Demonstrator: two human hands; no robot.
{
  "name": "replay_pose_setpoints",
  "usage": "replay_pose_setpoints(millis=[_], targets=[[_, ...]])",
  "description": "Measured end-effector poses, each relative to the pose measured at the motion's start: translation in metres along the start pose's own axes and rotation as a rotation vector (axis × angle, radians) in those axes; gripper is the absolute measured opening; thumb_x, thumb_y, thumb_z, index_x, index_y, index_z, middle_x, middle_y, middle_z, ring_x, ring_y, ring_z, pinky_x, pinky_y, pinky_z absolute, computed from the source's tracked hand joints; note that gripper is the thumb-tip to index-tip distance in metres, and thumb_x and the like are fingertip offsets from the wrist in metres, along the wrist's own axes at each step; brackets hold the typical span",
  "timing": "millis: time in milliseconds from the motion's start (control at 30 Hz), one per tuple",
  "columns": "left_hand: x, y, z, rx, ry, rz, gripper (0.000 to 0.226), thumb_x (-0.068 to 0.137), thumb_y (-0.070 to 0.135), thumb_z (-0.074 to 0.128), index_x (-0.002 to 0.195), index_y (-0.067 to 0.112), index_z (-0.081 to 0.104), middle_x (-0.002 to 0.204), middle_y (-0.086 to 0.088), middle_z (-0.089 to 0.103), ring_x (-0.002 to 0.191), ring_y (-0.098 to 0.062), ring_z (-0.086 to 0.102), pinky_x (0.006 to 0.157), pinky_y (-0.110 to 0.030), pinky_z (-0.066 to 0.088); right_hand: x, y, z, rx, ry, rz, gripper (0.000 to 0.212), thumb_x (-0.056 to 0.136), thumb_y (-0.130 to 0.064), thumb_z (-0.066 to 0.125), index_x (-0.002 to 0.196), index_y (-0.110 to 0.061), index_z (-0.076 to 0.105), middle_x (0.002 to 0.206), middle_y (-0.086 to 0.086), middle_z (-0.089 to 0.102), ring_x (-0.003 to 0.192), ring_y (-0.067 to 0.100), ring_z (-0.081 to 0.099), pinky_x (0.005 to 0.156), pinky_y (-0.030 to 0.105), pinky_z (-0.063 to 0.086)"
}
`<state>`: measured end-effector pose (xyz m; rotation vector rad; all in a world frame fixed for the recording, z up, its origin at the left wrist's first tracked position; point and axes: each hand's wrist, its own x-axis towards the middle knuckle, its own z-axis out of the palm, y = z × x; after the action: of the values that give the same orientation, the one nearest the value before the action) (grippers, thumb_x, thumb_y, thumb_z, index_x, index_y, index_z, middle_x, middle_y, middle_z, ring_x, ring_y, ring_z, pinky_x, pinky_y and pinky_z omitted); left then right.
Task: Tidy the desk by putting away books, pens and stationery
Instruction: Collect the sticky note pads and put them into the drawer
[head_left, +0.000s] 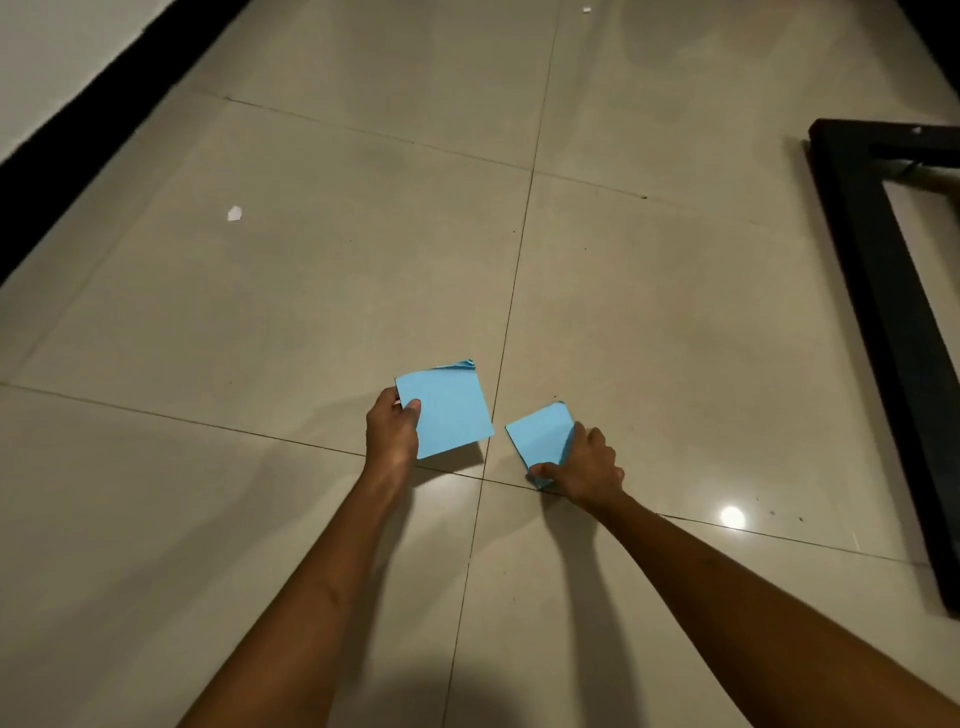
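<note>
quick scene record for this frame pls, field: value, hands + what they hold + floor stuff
setting: glossy beige tiled floor, seen from above
left hand: left hand pinches the edge of a larger square stack of light blue paper notes, held off the floor
right hand: right hand grips a smaller stack of light blue paper notes, low at the floor; contact unclear
stacks: apart, either side of a tile joint
debris: small white paper scrap on the floor, far left
furniture: black frame at right

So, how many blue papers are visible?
2. One blue paper is in the left hand; the other paper is under the right hand, on the floor.
</note>
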<state>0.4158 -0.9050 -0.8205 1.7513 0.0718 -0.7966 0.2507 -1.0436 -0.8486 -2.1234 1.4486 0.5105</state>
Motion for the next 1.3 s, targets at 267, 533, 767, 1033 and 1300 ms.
replay_pose_setpoints(millis=[267,533,767,1033,1300], targets=[[0.011,-0.005,0.007,-0.036,0.020,-0.008,0.024,0.094,0.008,0.044,0.115,0.009,0.055,0.099,-0.010,0.059,0.089,-0.026,0.056,0.077,-0.035,0.044,0.007,-0.010,0.011,-0.149,0.122,0.055,0.091,0.071,-0.043,0.077,0.138,-0.007,0.026,0.133,0.013,0.038,0.123,0.030,0.038,0.097,0.039,0.039],[0.014,-0.006,-0.026,-0.041,0.056,-0.007,0.024,0.095,0.007,0.041,0.115,0.009,0.054,0.102,-0.011,0.059,0.090,-0.027,0.058,0.076,-0.037,0.046,0.004,-0.014,0.016,0.270,0.133,0.091,0.035,0.085,-0.018,0.066,0.114,-0.002,0.054,0.113,0.017,0.063,0.101,0.031,0.058,0.079,0.036,0.046],[-0.027,0.022,-0.055,-0.018,0.160,-0.009,0.023,0.098,0.010,0.036,0.115,0.012,0.052,0.102,-0.007,0.058,0.092,-0.026,0.056,0.077,-0.035,0.043,-0.058,-0.059,-0.035,1.020,0.073,0.055,0.010,0.086,-0.011,0.065,0.092,-0.003,0.068,0.089,0.011,0.064,0.076,0.021,0.056,0.060,0.027,0.045],[-0.088,0.121,-0.038,-0.107,-0.045,-0.004,0.028,0.101,0.018,0.032,0.108,0.021,0.058,0.095,0.003,0.062,0.088,-0.020,0.058,0.078,-0.039,0.049,-0.133,-0.115,-0.124,1.337,-0.088,-0.018,0.005,0.087,-0.007,0.064,0.091,-0.005,0.066,0.087,0.010,0.068,0.069,0.019,0.065,0.054,0.023,0.057],[-0.120,0.225,-0.021,-0.168,-0.178,-0.003,0.027,0.102,0.018,0.034,0.094,0.021,0.060,0.094,0.002,0.063,0.094,-0.027,0.061,0.085,-0.045,0.052,-0.157,-0.146,-0.206,1.332,0.038,-0.002,0.013,0.085,-0.007,0.067,0.097,-0.003,0.064,0.095,0.011,0.067,0.072,0.022,0.068,0.053,0.022,0.058]])
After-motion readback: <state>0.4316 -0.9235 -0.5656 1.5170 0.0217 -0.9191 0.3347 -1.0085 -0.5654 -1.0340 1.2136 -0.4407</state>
